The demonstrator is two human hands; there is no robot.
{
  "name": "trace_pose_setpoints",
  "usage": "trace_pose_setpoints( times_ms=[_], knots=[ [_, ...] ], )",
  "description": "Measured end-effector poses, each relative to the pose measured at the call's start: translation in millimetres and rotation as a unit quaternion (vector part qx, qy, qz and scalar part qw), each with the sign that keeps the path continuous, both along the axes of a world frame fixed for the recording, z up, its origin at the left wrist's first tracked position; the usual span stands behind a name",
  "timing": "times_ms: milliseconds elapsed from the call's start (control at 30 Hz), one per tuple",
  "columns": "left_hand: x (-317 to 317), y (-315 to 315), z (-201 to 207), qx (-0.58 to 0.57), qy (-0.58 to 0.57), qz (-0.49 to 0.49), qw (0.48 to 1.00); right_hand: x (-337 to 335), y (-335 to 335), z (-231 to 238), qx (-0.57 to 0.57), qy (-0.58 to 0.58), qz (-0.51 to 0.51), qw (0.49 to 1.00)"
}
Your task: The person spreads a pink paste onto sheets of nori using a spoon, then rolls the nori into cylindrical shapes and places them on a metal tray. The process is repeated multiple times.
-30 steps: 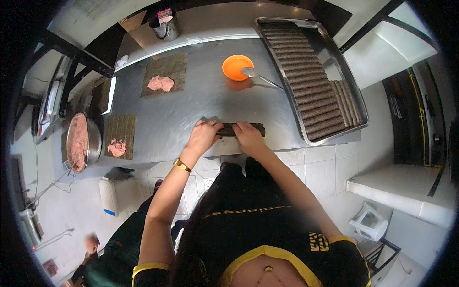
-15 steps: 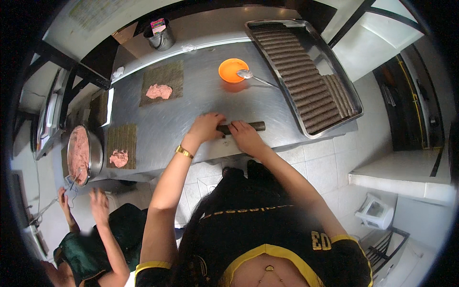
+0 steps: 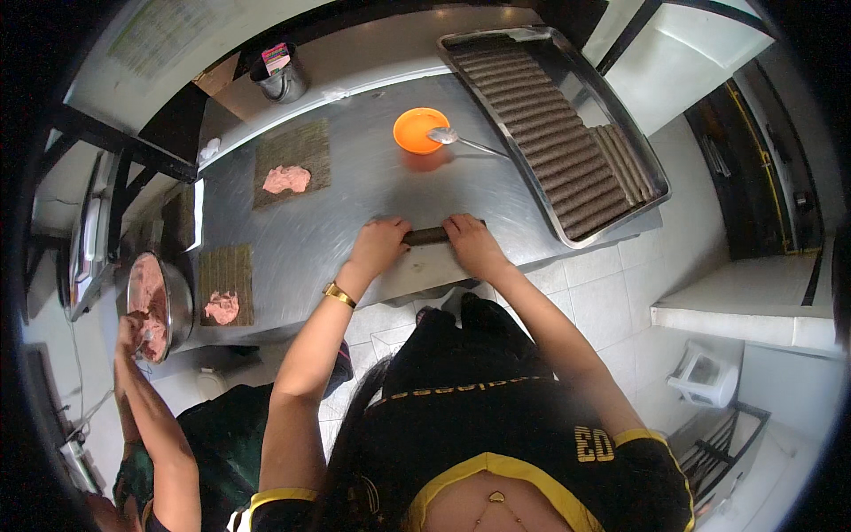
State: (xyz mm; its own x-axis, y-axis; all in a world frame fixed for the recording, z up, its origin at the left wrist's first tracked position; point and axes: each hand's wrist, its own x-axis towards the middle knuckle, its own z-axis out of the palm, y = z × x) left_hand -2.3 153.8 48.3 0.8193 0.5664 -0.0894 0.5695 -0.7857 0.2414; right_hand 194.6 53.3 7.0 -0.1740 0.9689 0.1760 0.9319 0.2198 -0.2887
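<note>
A dark seaweed roll point(image 3: 428, 236) lies crosswise near the front edge of the metal table. My left hand point(image 3: 379, 246) grips its left end, and my right hand point(image 3: 474, 246) is closed over the right end, so only the middle shows between them. Beyond my hands stands an orange bowl point(image 3: 412, 137) with a metal spoon point(image 3: 443, 135) resting over its rim. To the left, two flat seaweed sheets, one farther point(image 3: 310, 142) and one nearer point(image 3: 224, 264), each carry a lump of pink paste point(image 3: 287, 179).
A large metal tray point(image 3: 558, 232) with rows of finished rolls point(image 3: 567, 133) occupies the table's right side. At the left edge, a co-worker's hand point(image 3: 133, 332) reaches into a metal bowl point(image 3: 183, 297) of pink paste. A small metal bucket point(image 3: 282, 82) stands at the back.
My right hand has slid rightward to the roll's end, and my hands are now farther apart. The co-worker's hand has moved up to the paste bowl. The whole view has shifted slightly.
</note>
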Motion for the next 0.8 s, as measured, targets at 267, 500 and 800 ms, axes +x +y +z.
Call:
trace_pose_setpoints(
  times_ms=[267, 500, 800],
  knots=[
    [8.9, 9.1, 16.4, -0.025, 0.013, -0.012, 1.0, 34.3, -11.7, -10.1, 0.015, 0.068, -0.037, 0.997],
    [32.5, -3.9, 19.1, -0.011, -0.005, -0.032, 0.999, 57.8, -3.8, -5.7, -0.035, 0.095, 0.01, 0.995],
    [79.6, -26.5, 14.3, -0.049, -0.017, -0.004, 0.999, 113.7, 78.0, 25.8, -0.004, 0.134, -0.012, 0.991]
  ],
)
